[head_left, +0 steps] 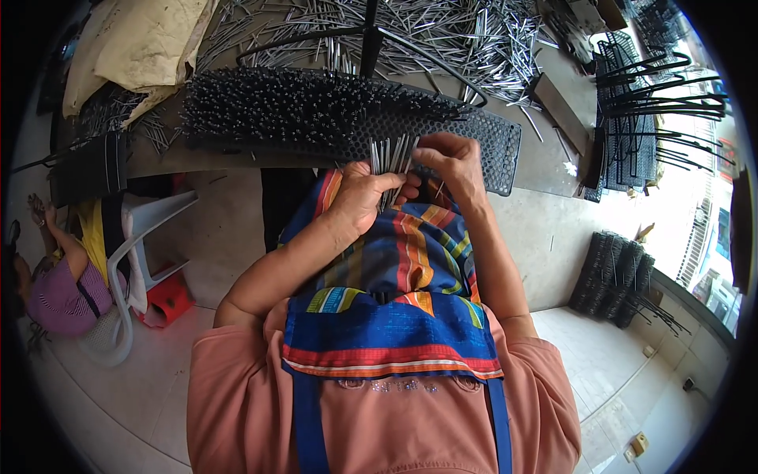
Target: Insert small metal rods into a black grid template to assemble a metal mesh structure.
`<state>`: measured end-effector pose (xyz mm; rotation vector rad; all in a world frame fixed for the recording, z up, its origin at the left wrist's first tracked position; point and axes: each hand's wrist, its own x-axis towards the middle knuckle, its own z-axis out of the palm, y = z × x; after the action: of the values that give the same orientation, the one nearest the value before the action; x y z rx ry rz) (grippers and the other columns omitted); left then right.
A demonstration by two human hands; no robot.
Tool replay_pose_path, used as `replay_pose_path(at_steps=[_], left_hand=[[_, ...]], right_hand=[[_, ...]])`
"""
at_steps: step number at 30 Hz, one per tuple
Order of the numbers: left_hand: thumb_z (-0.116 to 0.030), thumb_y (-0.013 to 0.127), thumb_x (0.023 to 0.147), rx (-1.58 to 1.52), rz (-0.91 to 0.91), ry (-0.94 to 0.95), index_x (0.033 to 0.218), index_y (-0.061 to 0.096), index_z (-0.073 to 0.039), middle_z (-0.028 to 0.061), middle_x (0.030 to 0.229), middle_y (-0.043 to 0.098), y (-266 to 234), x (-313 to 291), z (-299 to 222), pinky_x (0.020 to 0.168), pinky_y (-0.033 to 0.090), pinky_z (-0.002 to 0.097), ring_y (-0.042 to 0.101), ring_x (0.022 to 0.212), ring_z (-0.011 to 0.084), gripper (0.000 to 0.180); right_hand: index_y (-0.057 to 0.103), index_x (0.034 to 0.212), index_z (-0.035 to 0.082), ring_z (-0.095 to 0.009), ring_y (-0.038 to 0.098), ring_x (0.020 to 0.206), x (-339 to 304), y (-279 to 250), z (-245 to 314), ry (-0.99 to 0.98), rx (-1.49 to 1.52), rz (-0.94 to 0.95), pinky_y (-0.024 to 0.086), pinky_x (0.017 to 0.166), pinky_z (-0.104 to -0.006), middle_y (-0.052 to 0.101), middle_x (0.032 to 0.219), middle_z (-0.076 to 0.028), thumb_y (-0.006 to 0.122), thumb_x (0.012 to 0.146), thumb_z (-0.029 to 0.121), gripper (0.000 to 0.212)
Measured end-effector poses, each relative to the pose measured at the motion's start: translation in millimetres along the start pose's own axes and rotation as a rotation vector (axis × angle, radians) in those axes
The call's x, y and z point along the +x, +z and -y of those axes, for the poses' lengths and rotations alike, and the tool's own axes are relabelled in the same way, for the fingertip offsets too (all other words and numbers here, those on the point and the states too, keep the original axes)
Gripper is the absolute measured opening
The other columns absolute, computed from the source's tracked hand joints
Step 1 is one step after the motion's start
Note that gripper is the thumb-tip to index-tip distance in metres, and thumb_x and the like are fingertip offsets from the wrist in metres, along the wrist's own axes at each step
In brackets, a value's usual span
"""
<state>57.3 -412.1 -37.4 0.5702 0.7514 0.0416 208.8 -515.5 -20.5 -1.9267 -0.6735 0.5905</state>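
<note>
My left hand (359,196) is closed around a fanned bundle of thin silver metal rods (388,158), which stand upright out of its grip. My right hand (456,162) is beside the bundle, with thumb and fingertips pinched at the top of a rod on its right side. Just beyond both hands lies a long black perforated rack (488,144). Its left and middle part is densely filled with upright dark pins (268,110), while bare holes show at the right end. A black wire handle frame (369,35) rises behind the rack.
Loose metal rods (474,39) are heaped across the back of the table. A torn tan sack (146,47) lies at far left. More black racks (632,103) stand at right, and others (612,276) on the floor. Another person (75,296) sits at left by a grey plastic chair (126,261).
</note>
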Motion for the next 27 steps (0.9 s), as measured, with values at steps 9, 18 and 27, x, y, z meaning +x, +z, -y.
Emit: replay_pose_path(at_steps=[9,18,27], left_hand=[[-0.003,0.059,0.091,-0.088,-0.078,0.058,0.105,0.068,-0.003,0.0132,0.092,0.072,-17.8,-10.1,10.1,0.062,0.058,0.0316,0.072,0.076,0.0223,0.016],[-0.004,0.055,0.09,0.008,-0.164,0.03,0.11,0.064,-0.004,0.0104,0.09,0.071,-20.6,-19.4,10.1,0.062,0.054,0.029,0.067,0.071,0.0178,0.021],[0.001,0.056,0.087,-0.015,-0.17,0.038,0.104,0.063,-0.004,0.0103,0.087,0.071,-22.3,-15.4,8.7,0.058,0.051,0.0288,0.068,0.069,0.0184,0.018]], right_hand=[[0.066,0.081,0.003,-0.003,0.04,0.046,2.3,14.5,15.1,0.294,0.415,0.028,0.028,0.043,-0.0201,0.058,0.062,0.003,0.066,0.085,0.003,0.004],[0.067,0.086,-0.002,-0.006,0.055,0.066,34.6,49.3,4.6,-0.443,0.075,-0.289,0.044,0.059,-0.0209,0.064,0.079,-0.003,0.071,0.078,-0.008,0.011],[0.071,0.087,0.002,-0.013,0.064,0.067,32.1,58.6,6.3,-0.506,-0.277,-0.32,0.049,0.06,-0.0247,0.065,0.076,-0.006,0.074,0.075,-0.005,0.014]])
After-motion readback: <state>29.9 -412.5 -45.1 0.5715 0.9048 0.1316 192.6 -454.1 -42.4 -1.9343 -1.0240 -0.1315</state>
